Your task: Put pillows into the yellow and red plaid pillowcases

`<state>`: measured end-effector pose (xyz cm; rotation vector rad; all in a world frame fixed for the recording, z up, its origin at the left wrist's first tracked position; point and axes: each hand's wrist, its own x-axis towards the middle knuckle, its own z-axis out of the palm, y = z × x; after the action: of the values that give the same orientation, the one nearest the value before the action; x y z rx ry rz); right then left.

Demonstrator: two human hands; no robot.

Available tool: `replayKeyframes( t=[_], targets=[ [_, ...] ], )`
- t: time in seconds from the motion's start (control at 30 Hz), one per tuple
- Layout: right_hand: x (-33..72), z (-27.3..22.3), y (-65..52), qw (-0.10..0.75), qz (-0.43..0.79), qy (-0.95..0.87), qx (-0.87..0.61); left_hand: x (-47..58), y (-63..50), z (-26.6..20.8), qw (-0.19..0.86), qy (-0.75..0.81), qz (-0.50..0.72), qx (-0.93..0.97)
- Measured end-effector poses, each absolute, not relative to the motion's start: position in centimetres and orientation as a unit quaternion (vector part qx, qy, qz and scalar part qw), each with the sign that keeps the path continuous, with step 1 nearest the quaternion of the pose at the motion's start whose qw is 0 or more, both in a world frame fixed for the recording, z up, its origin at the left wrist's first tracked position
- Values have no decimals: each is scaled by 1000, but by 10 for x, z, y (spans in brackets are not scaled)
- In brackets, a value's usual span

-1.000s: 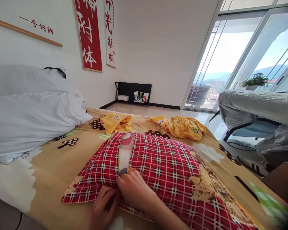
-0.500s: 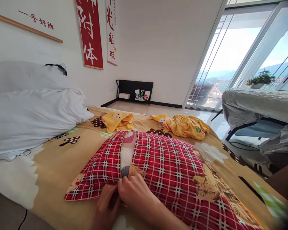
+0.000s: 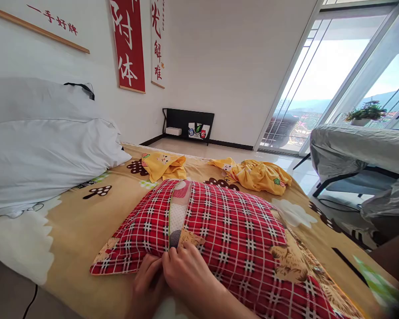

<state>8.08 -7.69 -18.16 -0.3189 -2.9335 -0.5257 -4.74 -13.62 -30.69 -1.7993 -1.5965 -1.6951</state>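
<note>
A red plaid pillowcase with brown furry animal prints lies on the bed, plump with a pillow inside. Along its upper face runs a long slit, through which the pale patterned inner pillow shows. At the slit's near end my right hand is closed, its fingers pinching the fabric edge. Right beside it, my left hand grips the case's near edge, fingers bent and partly hidden. Whether a zipper pull is between the fingertips cannot be seen.
Two crumpled yellow cloths, a smaller one and a larger one, lie beyond the pillow on the tan patterned sheet. White bedding is heaped at left. A plastic-covered piece of furniture stands at right.
The view has shifted slightly. Both hands stay at the near end of the slit, with the right hand's fingers a little nearer the left hand.
</note>
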Motion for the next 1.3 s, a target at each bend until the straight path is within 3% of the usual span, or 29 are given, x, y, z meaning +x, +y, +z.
replayKeyframes(
  t=[0.23, 0.57, 0.73, 1.3],
  targets=[
    [83, -183, -74, 80, -173, -975, -112, -42, -138, -298, 158, -531, -569, -607],
    [91, -172, -70, 108, -133, -977, -128, -51, -146, -276, 144, -545, -501, -657],
    [92, -174, -63, 75, -71, -981, -166, -49, -141, -280, 115, -565, -506, -641],
    [85, -144, -40, 60, -97, -968, -224, -55, -133, -258, 163, -501, -425, -736]
  ],
)
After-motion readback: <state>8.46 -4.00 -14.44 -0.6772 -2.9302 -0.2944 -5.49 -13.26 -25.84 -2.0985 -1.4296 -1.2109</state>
